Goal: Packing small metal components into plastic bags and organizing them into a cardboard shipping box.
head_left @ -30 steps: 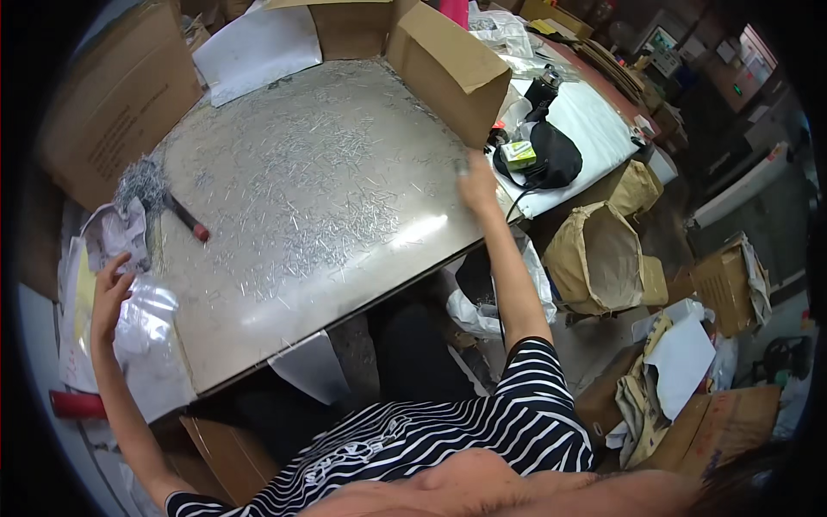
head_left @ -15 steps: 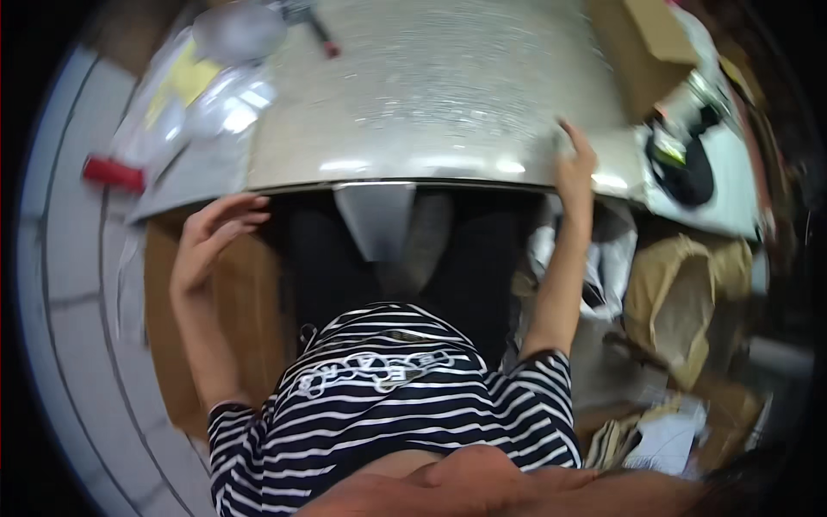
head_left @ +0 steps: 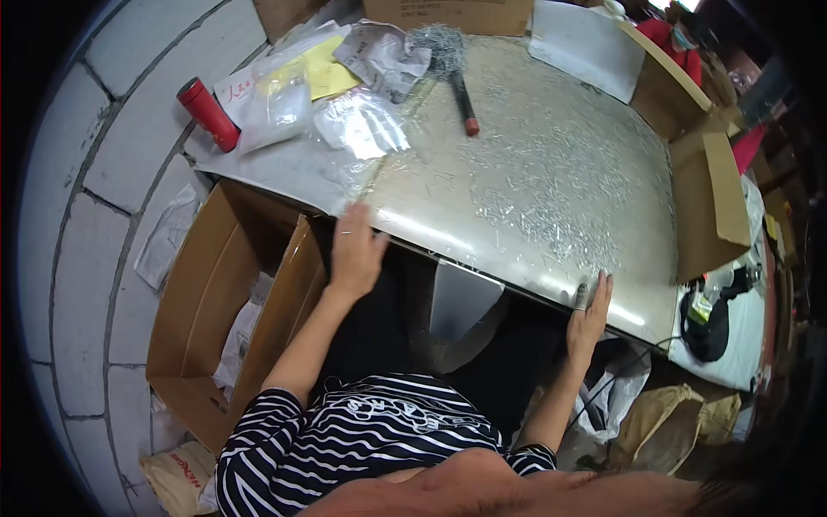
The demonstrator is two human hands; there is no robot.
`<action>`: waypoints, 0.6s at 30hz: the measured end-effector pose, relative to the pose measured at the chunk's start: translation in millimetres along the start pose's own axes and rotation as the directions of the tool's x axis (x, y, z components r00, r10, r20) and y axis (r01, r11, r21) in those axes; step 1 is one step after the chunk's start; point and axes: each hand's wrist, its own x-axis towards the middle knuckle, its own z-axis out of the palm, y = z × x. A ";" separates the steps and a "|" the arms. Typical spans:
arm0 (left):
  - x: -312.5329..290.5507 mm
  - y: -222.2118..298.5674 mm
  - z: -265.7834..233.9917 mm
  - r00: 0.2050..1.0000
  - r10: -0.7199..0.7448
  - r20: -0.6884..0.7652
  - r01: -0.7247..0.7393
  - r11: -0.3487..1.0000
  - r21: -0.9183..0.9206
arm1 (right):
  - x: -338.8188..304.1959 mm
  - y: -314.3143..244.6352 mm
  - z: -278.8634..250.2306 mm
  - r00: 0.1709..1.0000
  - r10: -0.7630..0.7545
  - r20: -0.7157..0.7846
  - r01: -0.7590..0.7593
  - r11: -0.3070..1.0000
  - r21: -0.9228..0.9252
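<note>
Many small shiny metal pieces (head_left: 551,198) lie scattered over the metal-topped table (head_left: 413,185), thickest toward its right half. My left hand (head_left: 357,258) is at the table's near edge, fingers stretched out, with nothing visible in it. My right hand (head_left: 591,317) rests by the near edge farther right, fingers extended and a grey covering on one digit. It holds nothing that I can see. A dark handle with a red end (head_left: 465,108) reaches out from a heap of metal pieces (head_left: 438,47) at the back; the tool's head is hidden.
Clear plastic bags (head_left: 362,125), crumpled paper (head_left: 383,59) and a red cylinder (head_left: 208,114) occupy the table's left. Cardboard flaps (head_left: 711,194) border the right, beside a black object (head_left: 706,326). An open carton (head_left: 194,345) stands below left; sacks (head_left: 663,422) lie below right. Another person (head_left: 680,47) is far right.
The view has swung to the left and sharpened, showing more of the table. My left hand has moved from over the carton to the table edge; my right hand has drawn back to the near edge.
</note>
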 end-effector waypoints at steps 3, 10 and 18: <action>25.4 51.8 26.8 0.958 0.102 0.268 -0.065 0.988 -0.142 | 24.2 -21.5 37.7 0.988 -0.101 0.113 0.107 0.993 -0.046; 76.0 32.6 45.0 0.953 0.294 0.077 -0.269 0.933 -0.239 | 49.8 -90.4 94.9 0.871 -0.332 0.361 0.321 0.943 0.093; 99.1 -50.9 38.3 0.939 0.080 0.336 -0.097 0.995 0.032 | 44.6 -91.0 91.2 0.882 -0.275 0.382 0.399 0.868 -0.296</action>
